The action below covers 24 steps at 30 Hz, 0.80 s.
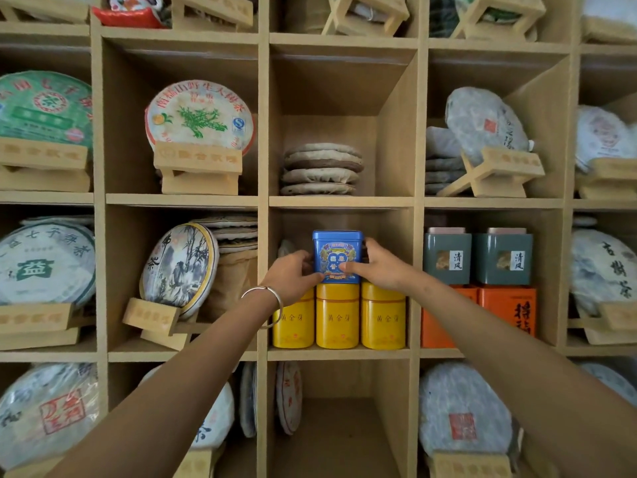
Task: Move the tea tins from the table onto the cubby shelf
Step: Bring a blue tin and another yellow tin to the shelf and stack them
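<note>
The cubby shelf [339, 201] looks like matt, pale fibreboard with a faintly grainy face. The blue tin [337, 251] has a smooth printed metal skin with a slight sheen; the yellow tins [337, 319] beneath it look smooth and satiny. The grey tins [477, 258] are matt, the orange boxes [508, 308] flat and card-like. Tea cakes [200, 115] wear thin, crinkled printed paper on unvarnished wooden stands [198, 167]. A polished metal bangle [275, 294] gleams.

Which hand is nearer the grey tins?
The right hand. It holds the right side of the blue tin, one cubby over from the grey tins. The left hand is on the blue tin's far side.
</note>
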Each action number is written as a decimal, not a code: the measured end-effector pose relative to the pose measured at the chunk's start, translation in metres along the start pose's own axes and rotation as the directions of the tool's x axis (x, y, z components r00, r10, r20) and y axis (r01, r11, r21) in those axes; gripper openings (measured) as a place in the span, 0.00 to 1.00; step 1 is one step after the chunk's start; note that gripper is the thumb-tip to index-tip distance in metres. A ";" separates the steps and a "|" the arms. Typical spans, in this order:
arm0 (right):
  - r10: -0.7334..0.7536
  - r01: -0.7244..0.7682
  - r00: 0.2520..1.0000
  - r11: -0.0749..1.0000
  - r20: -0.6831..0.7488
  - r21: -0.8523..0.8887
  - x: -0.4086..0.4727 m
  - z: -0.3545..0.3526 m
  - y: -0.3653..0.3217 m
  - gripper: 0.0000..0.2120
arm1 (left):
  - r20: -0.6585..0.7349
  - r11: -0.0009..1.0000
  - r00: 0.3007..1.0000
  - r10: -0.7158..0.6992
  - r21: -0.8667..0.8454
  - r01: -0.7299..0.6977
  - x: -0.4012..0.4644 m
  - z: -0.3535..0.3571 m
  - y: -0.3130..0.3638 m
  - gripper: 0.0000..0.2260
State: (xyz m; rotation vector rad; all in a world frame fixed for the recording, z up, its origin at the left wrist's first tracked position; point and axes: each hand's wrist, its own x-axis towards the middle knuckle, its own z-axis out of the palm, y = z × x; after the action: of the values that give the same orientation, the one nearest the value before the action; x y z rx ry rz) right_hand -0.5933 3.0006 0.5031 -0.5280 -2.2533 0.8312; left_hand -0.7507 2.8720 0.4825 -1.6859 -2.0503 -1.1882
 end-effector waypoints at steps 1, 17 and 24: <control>0.005 -0.005 1.000 1.000 0.004 -0.001 0.000 -0.001 0.002 0.26 | 0.002 1.000 1.000 0.005 0.018 -0.005 0.001 0.001 0.000 0.21; 0.021 -0.021 1.000 0.999 0.001 -0.042 0.005 -0.002 0.005 0.28 | 0.013 0.999 1.000 -0.019 0.034 0.018 0.001 0.005 0.001 0.21; 0.020 -0.020 1.000 0.996 -0.004 -0.083 0.007 -0.002 0.005 0.29 | 0.024 0.999 0.999 -0.029 0.043 0.028 0.002 0.005 0.001 0.22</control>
State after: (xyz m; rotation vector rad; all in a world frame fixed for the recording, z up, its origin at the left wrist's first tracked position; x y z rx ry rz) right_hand -0.5963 3.0089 0.5039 -0.5906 -2.2915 0.7481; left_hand -0.7489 2.8767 0.4811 -1.6657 -2.1051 -1.1295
